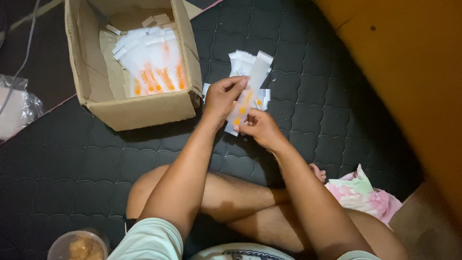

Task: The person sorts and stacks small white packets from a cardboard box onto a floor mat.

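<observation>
Pinching one clear orange-printed plastic sachet (246,98) between left hand (222,96) and right hand (259,127); open brown cardboard box (139,108) at ten o'clock; slippery film likely slipping.

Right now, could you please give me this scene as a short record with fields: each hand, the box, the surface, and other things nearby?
left hand: pinches upper part of a white packet with orange print
right hand: holds the same packet's lower end
pile behind: more white packets on the mat
box: open cardboard box, white-and-orange packets stacked inside
surface: dark quilted mat
nearby: round container lower left, pink cloth at right
</observation>
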